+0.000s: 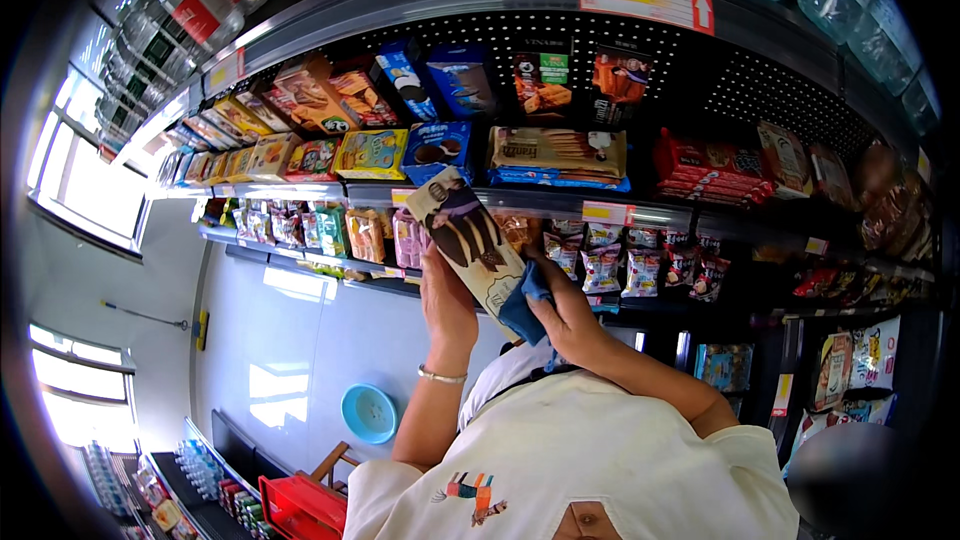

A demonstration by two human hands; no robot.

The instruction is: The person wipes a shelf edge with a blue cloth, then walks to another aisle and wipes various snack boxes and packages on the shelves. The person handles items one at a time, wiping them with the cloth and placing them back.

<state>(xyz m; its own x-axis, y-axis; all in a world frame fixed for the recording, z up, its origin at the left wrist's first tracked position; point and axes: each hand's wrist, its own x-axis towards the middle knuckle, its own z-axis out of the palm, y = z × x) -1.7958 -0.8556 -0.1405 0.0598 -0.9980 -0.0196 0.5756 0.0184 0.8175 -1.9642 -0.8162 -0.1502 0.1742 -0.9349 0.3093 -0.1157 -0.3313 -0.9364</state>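
A long biscuit box [466, 240] with a picture of chocolate-dipped sticks is held tilted before my chest. My left hand [448, 292] grips its left edge. My right hand [564, 311] holds a blue cloth [525, 307] against the box's lower right end, covering part of its face. Just beyond the box's upper end, a blue cookie box [437, 150] stands on the shelf. To the right of that lies a stack of packs topped by a beige biscuit pack [559, 152].
Shelves [480, 199] of boxed and bagged snacks curve around me, with water bottles [199, 4] above. Small snack bags [602, 266] fill a lower shelf. A blue basin [369, 413] sits on the floor at left, near a red crate [304, 504]. A mop [201, 330] lies farther off.
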